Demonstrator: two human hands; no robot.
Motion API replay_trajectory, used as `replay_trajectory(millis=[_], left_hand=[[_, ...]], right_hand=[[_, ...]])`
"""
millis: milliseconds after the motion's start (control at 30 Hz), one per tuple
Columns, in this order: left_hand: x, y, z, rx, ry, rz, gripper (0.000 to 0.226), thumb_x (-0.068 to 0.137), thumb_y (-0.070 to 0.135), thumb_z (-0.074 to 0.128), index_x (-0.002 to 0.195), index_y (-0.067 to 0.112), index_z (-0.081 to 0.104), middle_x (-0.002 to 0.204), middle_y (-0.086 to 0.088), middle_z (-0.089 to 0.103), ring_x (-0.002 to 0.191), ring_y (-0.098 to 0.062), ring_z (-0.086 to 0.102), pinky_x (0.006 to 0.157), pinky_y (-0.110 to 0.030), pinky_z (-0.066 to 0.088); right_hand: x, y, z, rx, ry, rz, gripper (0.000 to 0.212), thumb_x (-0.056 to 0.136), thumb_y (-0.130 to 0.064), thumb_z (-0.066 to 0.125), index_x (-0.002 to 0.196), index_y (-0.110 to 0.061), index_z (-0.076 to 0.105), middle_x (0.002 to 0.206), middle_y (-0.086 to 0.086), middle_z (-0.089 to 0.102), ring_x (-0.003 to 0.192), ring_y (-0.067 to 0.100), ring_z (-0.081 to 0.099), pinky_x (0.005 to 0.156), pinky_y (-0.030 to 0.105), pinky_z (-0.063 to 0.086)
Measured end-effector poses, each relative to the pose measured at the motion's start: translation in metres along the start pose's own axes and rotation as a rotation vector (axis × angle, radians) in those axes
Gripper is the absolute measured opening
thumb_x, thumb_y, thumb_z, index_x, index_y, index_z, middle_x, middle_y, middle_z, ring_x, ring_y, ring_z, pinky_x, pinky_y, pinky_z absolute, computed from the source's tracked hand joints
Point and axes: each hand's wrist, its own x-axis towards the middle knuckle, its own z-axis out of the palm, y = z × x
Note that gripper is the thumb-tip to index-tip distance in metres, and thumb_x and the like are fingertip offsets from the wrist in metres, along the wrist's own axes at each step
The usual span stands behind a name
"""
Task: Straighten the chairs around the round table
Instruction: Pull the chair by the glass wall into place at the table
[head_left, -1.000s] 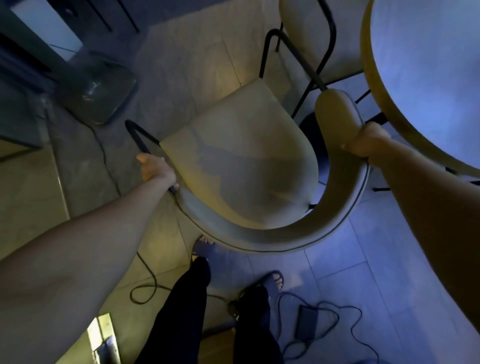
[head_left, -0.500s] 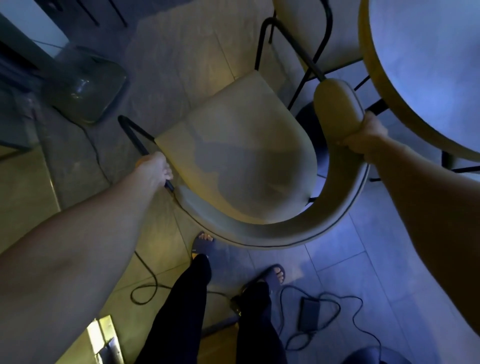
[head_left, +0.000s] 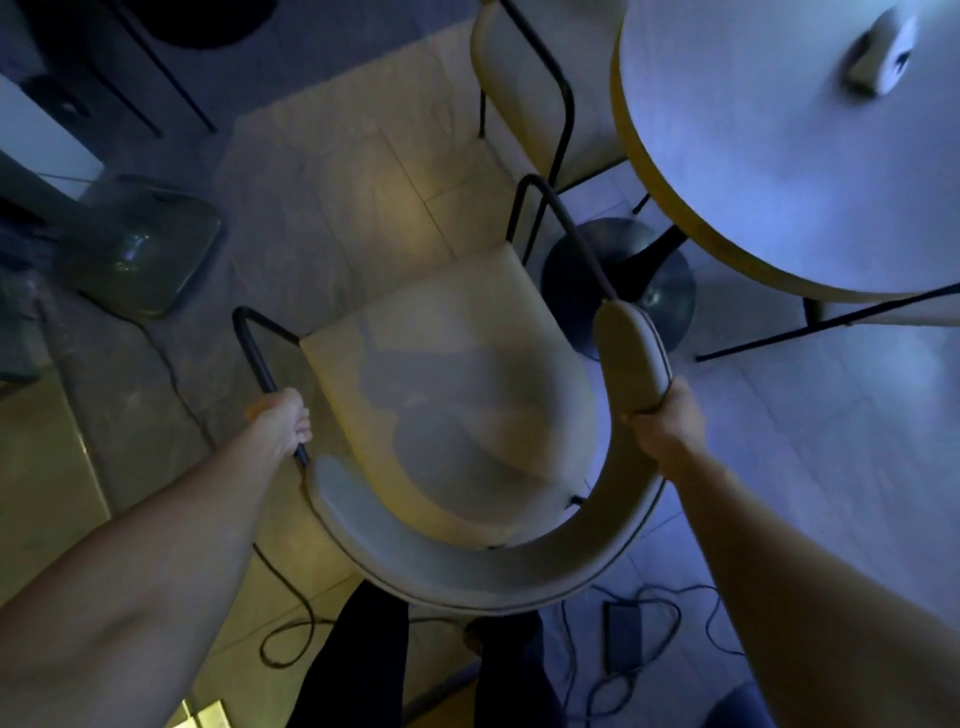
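Chair (head_left: 457, 415) sits at eight o'clock from the round table (head_left: 779, 156), my left hand (head_left: 283, 421) wrapped round its metal arm, right hand (head_left: 670, 421) clamping the padded backrest end; I'd swing it evenly toward two o'clock.

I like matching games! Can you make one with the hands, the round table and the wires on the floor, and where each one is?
Things:
1. left hand
2. right hand
3. round table
4. wires

Places:
A. on the floor by the feet
B. on the chair's black metal armrest
C. top right, beside the chair
D. on the padded end of the backrest

Pairs: 1-B, 2-D, 3-C, 4-A
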Motion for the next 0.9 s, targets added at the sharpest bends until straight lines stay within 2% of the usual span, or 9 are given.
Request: replay_trajectory(millis=[100, 200, 367, 433, 567, 667, 733, 800, 900], left_hand=[[-0.01, -0.005, 0.005, 0.031, -0.025, 0.008, 0.033, 0.104, 0.018, 0.022, 0.074, 0.017, 0.036, 0.061, 0.0, 0.025, 0.026, -0.007, 0.023, 0.03, -0.012, 0.015], [-0.021, -0.005, 0.014, 0.139, -0.034, 0.049, 0.032, 0.103, 0.027, 0.031, 0.074, 0.015, 0.04, 0.063, -0.002, 0.036, 0.033, -0.01, 0.039, 0.032, -0.023, 0.032], [-0.035, -0.004, 0.047, 0.187, -0.057, 0.104, 0.028, 0.105, 0.032, 0.031, 0.087, 0.014, 0.043, 0.055, 0.0, 0.034, 0.036, -0.011, 0.03, 0.026, -0.015, 0.022], [-0.041, -0.002, 0.064, 0.173, -0.057, 0.114, 0.036, 0.106, 0.033, 0.029, 0.078, 0.014, 0.041, 0.041, 0.002, 0.033, 0.025, -0.007, 0.024, 0.028, -0.012, 0.017], [-0.053, 0.007, 0.098, 0.243, -0.056, 0.192, 0.042, 0.105, 0.036, 0.031, 0.072, 0.013, 0.04, 0.036, 0.003, 0.03, 0.022, -0.006, 0.021, 0.03, -0.012, 0.015], [-0.062, 0.008, 0.113, 0.289, -0.072, 0.205, 0.036, 0.105, 0.035, 0.03, 0.103, 0.007, 0.054, 0.047, 0.002, 0.044, 0.036, -0.009, 0.051, 0.032, -0.012, 0.019], [-0.067, 0.012, 0.121, 0.341, -0.073, 0.26, 0.042, 0.105, 0.033, 0.032, 0.126, 0.002, 0.051, 0.055, 0.0, 0.043, 0.034, -0.008, 0.052, 0.031, -0.012, 0.021], [-0.07, 0.017, 0.133, 0.428, -0.088, 0.319, 0.031, 0.104, 0.034, 0.036, 0.113, 0.01, 0.053, 0.056, -0.004, 0.038, 0.02, -0.008, 0.035, 0.03, -0.016, 0.026], [-0.082, 0.025, 0.155, 0.518, -0.124, 0.379, 0.045, 0.103, 0.039, 0.04, 0.115, -0.002, 0.053, 0.064, -0.01, 0.049, 0.036, -0.014, 0.042, 0.036, -0.022, 0.032]], right_hand=[[-0.01, 0.023, -0.002, 0.013, 0.011, 0.027, 0.039, 0.078, -0.011, 0.074, 0.098, -0.019, 0.041, 0.086, 0.009, 0.055, 0.081, 0.031, 0.054, 0.069, 0.041, 0.048], [-0.026, 0.047, -0.007, 0.063, 0.039, 0.071, 0.041, 0.079, -0.01, 0.074, 0.099, -0.021, 0.04, 0.073, -0.002, 0.048, 0.069, 0.022, 0.049, 0.064, 0.039, 0.043], [-0.053, 0.092, -0.018, 0.142, 0.058, 0.2, 0.039, 0.081, -0.011, 0.074, 0.098, -0.02, 0.04, 0.076, 0.0, 0.047, 0.071, 0.024, 0.051, 0.065, 0.039, 0.04], [-0.062, 0.108, -0.021, 0.18, 0.08, 0.243, 0.039, 0.082, -0.01, 0.074, 0.099, -0.018, 0.041, 0.077, -0.001, 0.047, 0.069, 0.02, 0.049, 0.065, 0.038, 0.041], [-0.079, 0.136, -0.023, 0.247, 0.114, 0.326, 0.041, 0.083, -0.009, 0.073, 0.107, -0.019, 0.041, 0.079, -0.003, 0.048, 0.072, 0.021, 0.05, 0.067, 0.042, 0.044], [-0.091, 0.151, -0.019, 0.263, 0.149, 0.384, 0.039, 0.084, -0.012, 0.072, 0.104, -0.021, 0.039, 0.079, 0.0, 0.05, 0.063, 0.012, 0.043, 0.064, 0.038, 0.04], [-0.096, 0.158, -0.018, 0.261, 0.175, 0.411, 0.037, 0.085, -0.015, 0.071, 0.102, -0.02, 0.038, 0.076, -0.001, 0.046, 0.061, 0.013, 0.042, 0.062, 0.037, 0.038], [-0.102, 0.164, -0.018, 0.267, 0.191, 0.439, 0.036, 0.086, -0.016, 0.07, 0.101, -0.018, 0.038, 0.078, 0.001, 0.046, 0.064, 0.018, 0.045, 0.063, 0.038, 0.039], [-0.114, 0.174, -0.018, 0.299, 0.23, 0.506, 0.035, 0.086, -0.018, 0.07, 0.099, -0.017, 0.037, 0.079, 0.002, 0.045, 0.069, 0.025, 0.046, 0.064, 0.04, 0.04]])
